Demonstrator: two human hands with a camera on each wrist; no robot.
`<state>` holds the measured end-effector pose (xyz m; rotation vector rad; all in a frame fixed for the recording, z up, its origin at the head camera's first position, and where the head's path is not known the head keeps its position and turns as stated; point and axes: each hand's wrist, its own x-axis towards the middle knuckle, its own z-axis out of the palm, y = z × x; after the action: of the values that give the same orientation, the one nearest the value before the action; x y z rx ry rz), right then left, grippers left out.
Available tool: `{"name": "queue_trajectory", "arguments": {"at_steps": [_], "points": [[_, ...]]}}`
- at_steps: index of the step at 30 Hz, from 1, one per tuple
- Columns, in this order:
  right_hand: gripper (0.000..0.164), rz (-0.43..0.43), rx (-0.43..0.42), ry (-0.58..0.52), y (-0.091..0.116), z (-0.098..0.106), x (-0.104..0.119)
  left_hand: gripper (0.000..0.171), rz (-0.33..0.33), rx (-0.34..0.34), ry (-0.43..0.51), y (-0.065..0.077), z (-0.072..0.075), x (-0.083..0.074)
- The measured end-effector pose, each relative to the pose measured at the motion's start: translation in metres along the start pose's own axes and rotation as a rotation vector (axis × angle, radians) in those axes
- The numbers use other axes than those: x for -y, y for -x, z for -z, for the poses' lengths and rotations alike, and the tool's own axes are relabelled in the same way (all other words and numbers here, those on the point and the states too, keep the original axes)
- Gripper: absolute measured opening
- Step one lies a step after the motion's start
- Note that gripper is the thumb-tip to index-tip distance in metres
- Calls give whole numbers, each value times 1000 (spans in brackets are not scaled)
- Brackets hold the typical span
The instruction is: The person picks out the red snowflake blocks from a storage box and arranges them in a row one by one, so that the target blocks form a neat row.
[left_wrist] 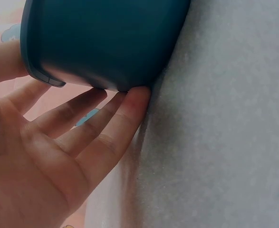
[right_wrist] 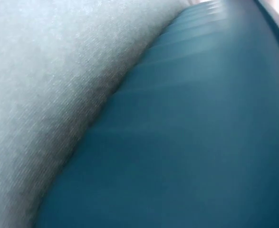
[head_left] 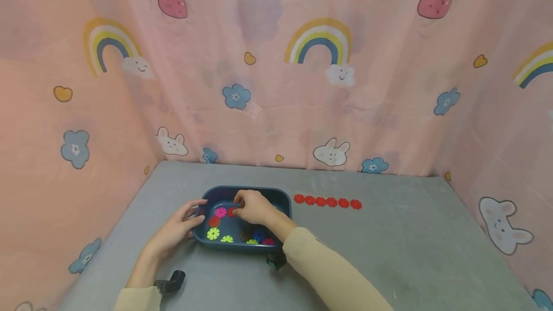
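A dark blue plastic basin (head_left: 242, 247) stands on the grey table, with colourful snowflake discs inside. My left hand (head_left: 174, 227) holds the basin's left side, with fingers over the rim. In the left wrist view, several fingers of the left hand (left_wrist: 68, 137) touch the outer wall of the basin (left_wrist: 106, 42). Inside the basin, my right hand (head_left: 255, 208) pinches a red snowflake disc (head_left: 231, 212), partly covered by the fingertips. The right wrist view shows only the basin's outer wall (right_wrist: 177, 142) and the table; the hand is out of that picture.
A row of several red snowflake discs (head_left: 331, 202) lies on the table (head_left: 389, 244) right of the basin. Pink (head_left: 220, 212), yellow-green (head_left: 213, 233) and blue (head_left: 259, 235) discs lie in the basin. A patterned pink curtain (head_left: 276, 124) hangs around the table's back and sides.
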<state>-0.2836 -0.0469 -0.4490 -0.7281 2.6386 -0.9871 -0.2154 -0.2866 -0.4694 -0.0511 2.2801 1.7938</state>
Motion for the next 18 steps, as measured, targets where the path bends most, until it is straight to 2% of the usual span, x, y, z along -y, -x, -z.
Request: {"name": "queue_trajectory", "arguments": {"at_steps": [18], "points": [[17, 16, 61, 42, -10, -15, -1, 49, 8, -9, -30, 1, 1, 0]]}}
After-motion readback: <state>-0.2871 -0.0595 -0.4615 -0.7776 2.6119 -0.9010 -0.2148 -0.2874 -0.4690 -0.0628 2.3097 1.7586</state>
